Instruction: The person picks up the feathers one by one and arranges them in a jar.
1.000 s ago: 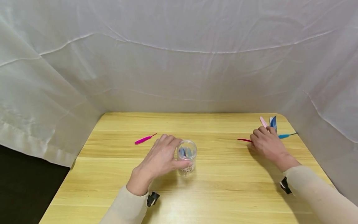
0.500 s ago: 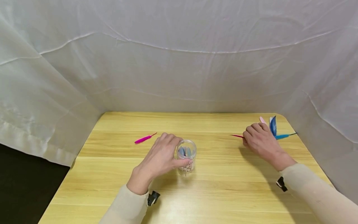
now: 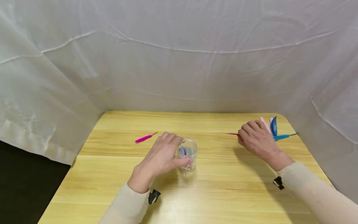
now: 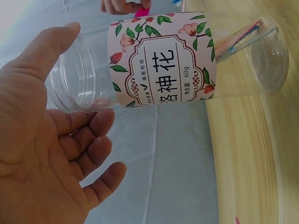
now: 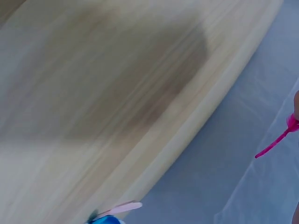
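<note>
Head view: wooden table, white sheeting behind.
Left wrist view: left hand grips a labelled jar.
Right hand: pinches a pink pick near the far right corner.

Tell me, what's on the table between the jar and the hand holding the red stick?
Nothing: the head view shows only bare wooden table between the jar and the right hand.

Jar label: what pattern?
Pink flowers and green leaves on white, framing dark Chinese text, on the clear plastic jar; left wrist view shows it best.
</note>
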